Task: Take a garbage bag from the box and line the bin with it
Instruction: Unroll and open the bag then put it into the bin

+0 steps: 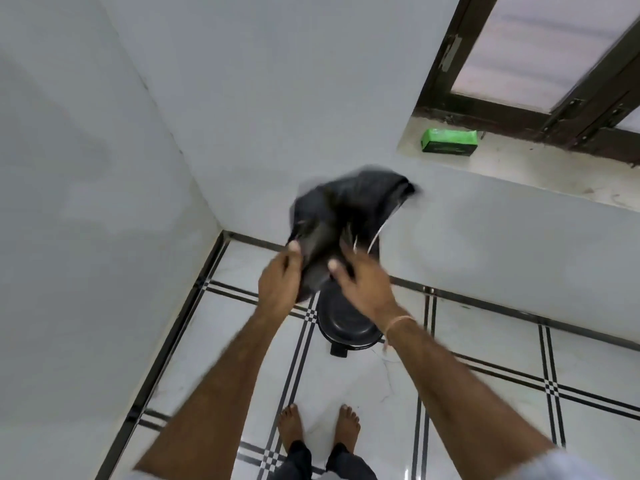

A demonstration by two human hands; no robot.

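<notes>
A crumpled black garbage bag (346,216) hangs in the air in front of the white wall, blurred by motion. My left hand (280,282) pinches its lower left edge between thumb and fingers. My right hand (363,282) grips the bag's lower right part. Below my hands a small black pedal bin (343,323) stands on the floor with its lid down; my right wrist hides part of it. The green bag box (448,142) lies on the window sill at the upper right.
The bin stands near a room corner, with white walls to the left and behind. A stone window sill (554,174) juts out at the right under a dark wooden window frame (519,112). My bare feet (318,427) stand on white tiles with black lines.
</notes>
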